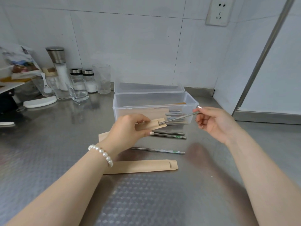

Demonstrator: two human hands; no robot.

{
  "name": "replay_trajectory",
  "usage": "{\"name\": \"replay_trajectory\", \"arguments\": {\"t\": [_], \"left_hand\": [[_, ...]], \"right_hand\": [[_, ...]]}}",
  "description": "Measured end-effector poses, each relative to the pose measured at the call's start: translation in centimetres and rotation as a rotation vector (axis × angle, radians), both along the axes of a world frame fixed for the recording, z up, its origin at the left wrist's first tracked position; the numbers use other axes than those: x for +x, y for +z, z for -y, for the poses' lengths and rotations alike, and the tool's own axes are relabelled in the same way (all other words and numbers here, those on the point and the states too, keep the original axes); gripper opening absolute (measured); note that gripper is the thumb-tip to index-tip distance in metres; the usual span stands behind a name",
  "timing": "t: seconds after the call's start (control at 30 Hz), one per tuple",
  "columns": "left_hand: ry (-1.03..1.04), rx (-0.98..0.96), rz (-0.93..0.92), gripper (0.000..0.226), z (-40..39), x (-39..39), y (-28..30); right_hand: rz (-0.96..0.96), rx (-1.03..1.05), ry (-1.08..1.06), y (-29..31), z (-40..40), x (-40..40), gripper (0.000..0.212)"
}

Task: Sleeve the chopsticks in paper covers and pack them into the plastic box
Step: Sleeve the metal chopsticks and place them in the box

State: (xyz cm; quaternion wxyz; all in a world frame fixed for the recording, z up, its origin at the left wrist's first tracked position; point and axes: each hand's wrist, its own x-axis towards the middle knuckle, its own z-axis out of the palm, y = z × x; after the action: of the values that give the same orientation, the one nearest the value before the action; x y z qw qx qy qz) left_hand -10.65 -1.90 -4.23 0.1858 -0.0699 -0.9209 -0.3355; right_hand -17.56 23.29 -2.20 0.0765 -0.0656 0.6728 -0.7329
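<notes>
White tiled wall (pixel 130 46), socket (pixel 218 12), steel counter (pixel 48 152), possibly fridge (pixel 276 62).

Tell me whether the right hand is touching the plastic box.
Apart. In the head view, the right hand pinches the chopsticks by their end, raised in front of the plastic box; whether a fingertip grazes its rim is unclear.

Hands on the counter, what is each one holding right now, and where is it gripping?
The left hand grips a paper cover near its open end. The right hand pinches the far end of metal chopsticks.
</notes>
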Motion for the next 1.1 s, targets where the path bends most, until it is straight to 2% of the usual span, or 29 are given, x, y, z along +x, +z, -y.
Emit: {"name": "replay_trajectory", "arguments": {"t": [0.17,0.3,0.37,0.4,0.83,1.0,1.07,1.1], "left_hand": [[-0.009,0.008,-0.01,0.033,-0.1,0.0,0.0],[-0.04,0.013,-0.013,0.033,-0.2,0.0,0.0],[-0.058,0.012,-0.016,0.032,-0.3,0.0,-0.1],[-0.065,0.008,-0.017,0.032,-0.3,0.0,-0.1],[-0.075,-0.032,-0.032,0.031,-0.3,-0.2,-0.3],[-0.065,-0.027,-0.014,0.032,-0.2,-0.2,-0.2],[-0.03,-0.022,-0.013,0.033,0.0,-0.1,0.0],[-0.005,-0.015,-0.014,0.033,0.1,-0.1,0.1]], "right_hand": [[-0.014,0.074,0.221,-0.3,0.5,0.7,0.016],[-0.017,0.1,0.341,-0.8,0.9,0.7,0.034],[-0.024,0.115,0.384,-0.9,1.1,0.7,0.024],[-0.025,0.12,0.39,-0.8,1.3,0.8,0.016],[-0.013,0.166,0.331,-0.9,2.2,1.4,0.019],[-0.017,0.202,0.289,-0.5,1.9,1.5,0.037],[-0.077,0.335,0.242,0.1,1.3,1.5,0.036],[-0.133,0.474,0.232,0.4,1.0,1.6,0.025]]}}
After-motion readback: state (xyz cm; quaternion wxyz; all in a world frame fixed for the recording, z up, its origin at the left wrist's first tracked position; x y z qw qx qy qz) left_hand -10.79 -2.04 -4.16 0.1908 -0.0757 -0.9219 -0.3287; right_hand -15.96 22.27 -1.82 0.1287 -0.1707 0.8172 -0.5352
